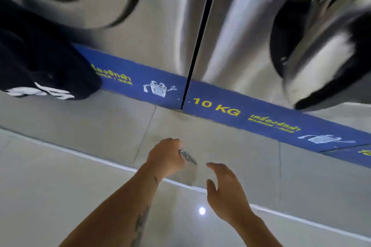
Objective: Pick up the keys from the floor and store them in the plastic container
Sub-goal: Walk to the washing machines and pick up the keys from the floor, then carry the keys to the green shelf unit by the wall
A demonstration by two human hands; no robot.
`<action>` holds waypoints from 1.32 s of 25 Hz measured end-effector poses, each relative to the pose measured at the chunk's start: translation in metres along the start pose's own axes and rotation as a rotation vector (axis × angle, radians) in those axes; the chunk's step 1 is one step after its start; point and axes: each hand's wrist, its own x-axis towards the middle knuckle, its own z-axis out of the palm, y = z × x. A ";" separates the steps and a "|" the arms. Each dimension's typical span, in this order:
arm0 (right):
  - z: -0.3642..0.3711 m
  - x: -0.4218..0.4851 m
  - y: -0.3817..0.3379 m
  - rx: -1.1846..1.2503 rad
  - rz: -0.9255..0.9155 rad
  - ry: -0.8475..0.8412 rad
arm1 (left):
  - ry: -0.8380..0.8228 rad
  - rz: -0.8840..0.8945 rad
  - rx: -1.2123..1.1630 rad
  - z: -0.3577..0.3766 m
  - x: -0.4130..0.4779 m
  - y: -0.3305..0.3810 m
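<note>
My left hand (165, 156) is low over the grey tiled floor (80, 166), its fingers closed around the metal keys (187, 156). A ring and one key blade stick out to the right of the fist. Just to the right and nearer to me, my right hand (224, 192) hovers with fingers apart and holds nothing. No plastic container is in view.
Two steel washing machines (170, 26) stand side by side ahead, with a blue base strip marked "10 KG" (216, 104). The right machine's round door (321, 46) hangs open. A dark garment (40, 62) hangs at the left. A raised floor step edge (100, 162) crosses below my hands.
</note>
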 end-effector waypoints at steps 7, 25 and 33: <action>0.107 0.092 0.077 -0.189 -0.034 -0.035 | 0.083 0.137 0.059 0.132 0.098 -0.068; -0.020 0.039 -0.101 -0.219 -0.070 -0.340 | 0.329 0.264 -0.125 -0.046 -0.036 -0.047; -0.201 -0.100 -0.278 -0.202 -0.297 -0.260 | 0.720 0.049 -0.509 -0.231 -0.231 0.017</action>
